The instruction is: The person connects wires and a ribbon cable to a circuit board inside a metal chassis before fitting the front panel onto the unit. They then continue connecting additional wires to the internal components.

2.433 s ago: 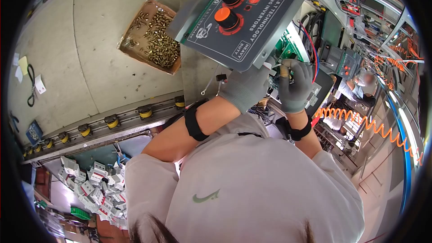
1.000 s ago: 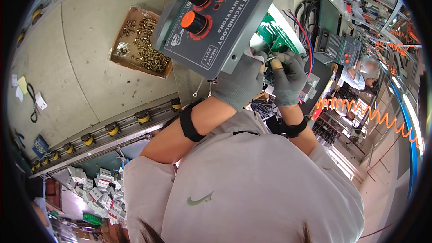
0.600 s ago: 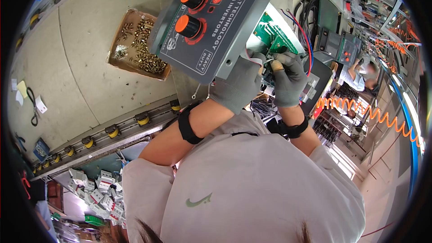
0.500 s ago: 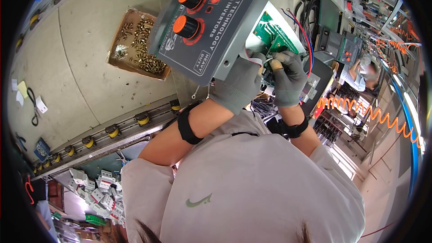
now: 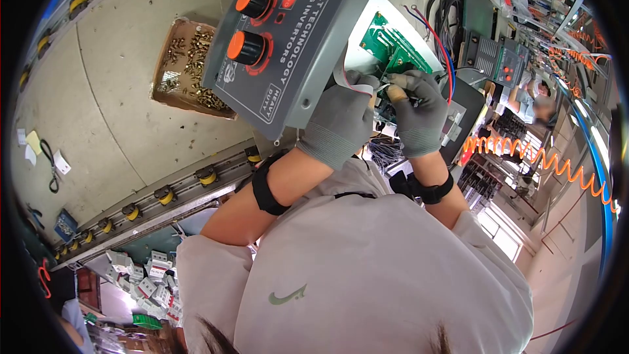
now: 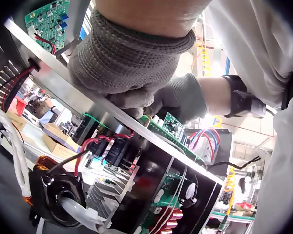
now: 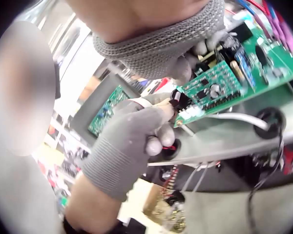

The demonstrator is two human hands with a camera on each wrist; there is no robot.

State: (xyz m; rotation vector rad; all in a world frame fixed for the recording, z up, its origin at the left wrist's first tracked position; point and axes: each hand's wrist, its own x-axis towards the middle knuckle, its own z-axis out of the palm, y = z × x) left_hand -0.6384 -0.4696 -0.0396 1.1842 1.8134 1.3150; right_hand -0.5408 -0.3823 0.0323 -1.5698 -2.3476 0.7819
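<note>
In the head view, both gloved hands work close together behind the welding machine's control panel point(image 5: 288, 46). My left hand point(image 5: 341, 121) pinches the end of a flat ribbon cable point(image 5: 342, 78) that comes from behind the panel. In the right wrist view, its thumb and fingers meet at a black plug point(image 7: 177, 99) by the corner of a small upright circuit board point(image 7: 212, 87). My right hand point(image 5: 419, 115) has curled fingers right beside that plug; I cannot tell what they grip. The small board stands on a larger green circuit board point(image 5: 386, 42).
A cardboard box point(image 5: 164, 85) of brass fittings stands on the bench at left. Red and blue wires point(image 5: 445, 59) rise beside my right hand. A roller rail point(image 5: 164, 195) runs along the bench edge, with a heap of breakers point(image 5: 151, 282) below. An orange coiled hose point(image 5: 517, 151) hangs at right.
The control panel has shifted left and tilted in the head view, showing more of the green board and ribbon cable. My right hand has come in beside my left fingertips.
</note>
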